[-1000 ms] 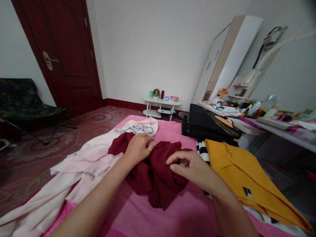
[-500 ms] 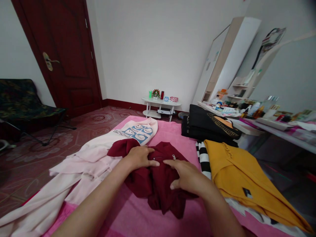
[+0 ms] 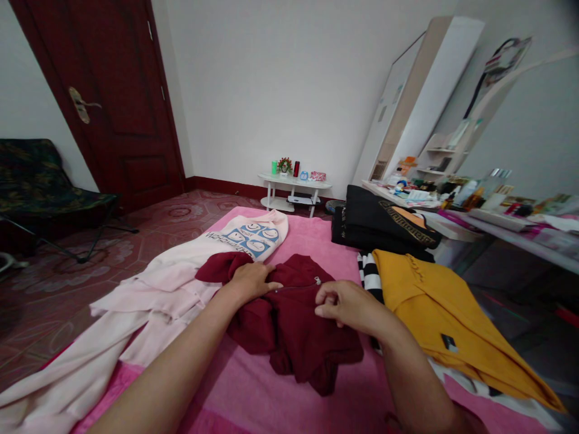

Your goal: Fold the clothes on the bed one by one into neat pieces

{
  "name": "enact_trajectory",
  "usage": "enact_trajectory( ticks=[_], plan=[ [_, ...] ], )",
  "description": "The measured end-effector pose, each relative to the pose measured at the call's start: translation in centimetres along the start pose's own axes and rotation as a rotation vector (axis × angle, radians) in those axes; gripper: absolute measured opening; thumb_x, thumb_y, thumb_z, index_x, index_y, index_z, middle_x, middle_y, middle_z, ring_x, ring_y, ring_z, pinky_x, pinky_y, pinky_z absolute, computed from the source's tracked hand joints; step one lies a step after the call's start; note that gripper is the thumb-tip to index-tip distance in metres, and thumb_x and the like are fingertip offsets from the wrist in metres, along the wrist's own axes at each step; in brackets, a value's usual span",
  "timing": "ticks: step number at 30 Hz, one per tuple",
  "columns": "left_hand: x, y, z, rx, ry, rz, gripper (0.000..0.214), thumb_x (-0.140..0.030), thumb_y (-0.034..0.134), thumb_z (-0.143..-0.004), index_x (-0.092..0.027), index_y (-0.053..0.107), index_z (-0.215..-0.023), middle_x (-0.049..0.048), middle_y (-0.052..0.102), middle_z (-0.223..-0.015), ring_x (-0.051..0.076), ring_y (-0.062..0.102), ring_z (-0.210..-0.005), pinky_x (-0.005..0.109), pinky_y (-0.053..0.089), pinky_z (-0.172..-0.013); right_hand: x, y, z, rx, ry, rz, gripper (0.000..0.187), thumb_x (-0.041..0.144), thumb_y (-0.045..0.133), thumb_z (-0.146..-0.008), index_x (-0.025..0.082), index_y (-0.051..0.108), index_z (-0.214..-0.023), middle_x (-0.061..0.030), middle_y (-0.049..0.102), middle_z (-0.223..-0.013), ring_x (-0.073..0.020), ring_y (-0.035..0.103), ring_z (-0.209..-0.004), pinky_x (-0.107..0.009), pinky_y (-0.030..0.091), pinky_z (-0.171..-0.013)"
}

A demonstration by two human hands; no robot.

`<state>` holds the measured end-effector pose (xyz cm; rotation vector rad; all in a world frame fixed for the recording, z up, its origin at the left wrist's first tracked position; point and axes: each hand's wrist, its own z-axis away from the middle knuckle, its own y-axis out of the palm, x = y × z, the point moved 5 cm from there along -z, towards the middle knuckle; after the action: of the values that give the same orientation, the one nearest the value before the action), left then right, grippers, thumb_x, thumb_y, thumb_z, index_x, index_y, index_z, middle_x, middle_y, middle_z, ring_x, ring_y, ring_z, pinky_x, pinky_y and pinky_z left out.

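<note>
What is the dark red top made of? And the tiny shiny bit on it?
The dark red top looks like soft, matte knit cloth, maybe fleece: it bunches in thick, floppy folds. The shiny bit seems a silvery metal zip pull, but it is too small to be sure.

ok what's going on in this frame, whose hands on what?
One person, bare hands, at a maroon zip top lying crumpled on a pink blanket. The left hand lies flat on its upper edge. The right hand has its fingers curled on the cloth beside the zip pull; whether it grips is unclear. A pale pink sweatshirt lies to the left, against the top. A yellow garment and a striped one lie to the right, a black folded pile behind them.
</note>
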<state>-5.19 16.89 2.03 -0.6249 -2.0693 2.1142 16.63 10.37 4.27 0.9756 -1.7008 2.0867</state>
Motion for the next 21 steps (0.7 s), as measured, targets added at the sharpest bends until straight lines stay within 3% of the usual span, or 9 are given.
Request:
enact_trajectory(
  ticks=[4,8,11,14,17,19,21],
  plan=[
    [0.2,0.2,-0.2,-0.008,-0.007,0.032,0.047,-0.051,0.061,-0.077,-0.024,0.065,-0.115,0.0141,0.068,-0.108,0.035,0.063,-0.099,0.042,0.048,-0.080,-4.0,-2.4,-0.7,-0.272,0.121,-0.102,0.020,0.026,0.068,-0.067,0.020,0.067,-0.086,0.0025,0.065,-0.071,-0.0062,0.050,-0.038,-0.020,0.033,-0.043],
    [0.3,0.1,-0.2,-0.049,-0.030,0.079,0.029,-0.039,0.067,-0.074,-0.028,0.069,-0.101,0.0076,0.070,-0.100,0.028,0.065,-0.093,0.034,0.047,-0.076,-6.0,-1.1,-1.5,-0.275,0.177,-0.276,0.045,0.026,0.073,-0.060,0.020,0.066,-0.104,-0.0032,0.068,-0.091,-0.0046,0.049,-0.039,-0.020,0.037,-0.043],
    [0.2,-0.8,-0.1,-0.148,-0.008,0.130,0.016,-0.033,0.065,-0.077,-0.028,0.068,-0.091,0.0033,0.070,-0.091,0.023,0.065,-0.087,0.030,0.046,-0.073,-6.2,-0.4,-1.6,-0.303,0.130,-0.303,0.057,0.026,0.078,-0.053,0.022,0.065,-0.108,-0.0011,0.069,-0.086,-0.0077,0.051,-0.047,-0.021,0.038,-0.045],
    [-0.2,-2.5,0.2,-0.343,0.034,0.223,0.009,-0.030,0.062,-0.080,-0.024,0.066,-0.085,0.0029,0.069,-0.088,0.021,0.063,-0.086,0.028,0.045,-0.073,-6.1,-0.4,-1.6,-0.320,0.109,-0.226,0.046,0.029,0.079,-0.051,0.021,0.068,-0.095,0.0033,0.066,-0.069,-0.0100,0.052,-0.051,-0.021,0.037,-0.047],
    [-0.9,-4.0,0.6,-0.536,0.118,0.342,0.006,-0.026,0.059,-0.081,-0.020,0.062,-0.080,0.0030,0.065,-0.084,0.019,0.060,-0.082,0.028,0.044,-0.074,-5.7,-0.5,-1.5,-0.260,0.127,-0.172,0.023,0.034,0.078,-0.055,0.018,0.066,-0.067,0.0056,0.056,-0.052,-0.0092,0.048,-0.047,-0.021,0.032,-0.045],
    [-1.2,-4.4,0.8,-0.612,0.169,0.424,0.006,-0.024,0.059,-0.081,-0.019,0.061,-0.078,0.0025,0.063,-0.082,0.018,0.059,-0.081,0.028,0.045,-0.076,-4.8,-0.7,-1.5,-0.233,0.114,-0.239,0.029,0.039,0.075,-0.060,0.018,0.057,-0.052,0.0061,0.048,-0.044,-0.0082,0.043,-0.043,-0.021,0.029,-0.043],
    [-1.2,-4.5,0.7,-0.645,0.168,0.503,0.006,-0.024,0.060,-0.080,-0.019,0.060,-0.076,0.0024,0.062,-0.081,0.018,0.059,-0.081,0.029,0.046,-0.077,-3.6,-1.6,-1.3,-0.278,0.088,-0.411,0.038,0.046,0.070,-0.066,0.018,0.052,-0.048,0.0062,0.044,-0.041,-0.0076,0.039,-0.039,-0.021,0.028,-0.040]
  ],
)
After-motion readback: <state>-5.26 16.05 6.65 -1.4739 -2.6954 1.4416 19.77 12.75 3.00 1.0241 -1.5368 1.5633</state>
